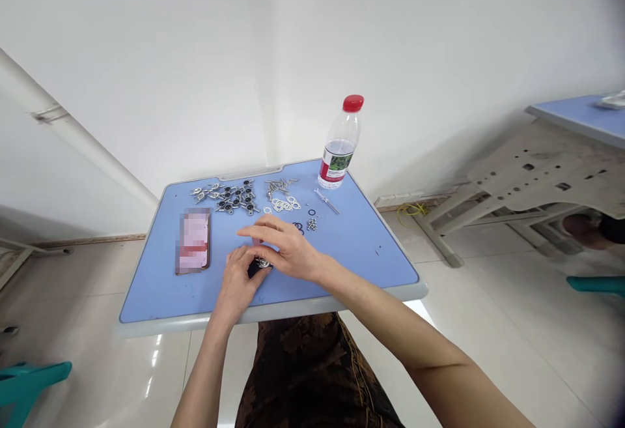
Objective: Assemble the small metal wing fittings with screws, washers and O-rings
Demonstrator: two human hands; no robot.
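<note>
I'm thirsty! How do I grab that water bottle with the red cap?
Wrap your hand around the smooth middle of the clear plastic bottle, just above its label, coming from the right. It stands at the far edge of the blue desk, and that side keeps your hand away from the small metal parts.

your blue-topped desk [375,271] is carrying all of it: a pixelated phone [193,240] is lying toward your left, metal brackets with black bushings [237,197] are sitting in a cluster near the far edge, flat metal gaskets [282,199] are lying just beside them, black o-rings [311,212], small metal pieces [311,224] and a small screwdriver [326,201] are resting to their right, and a red-capped water bottle [338,144] is standing at the far edge.
</note>
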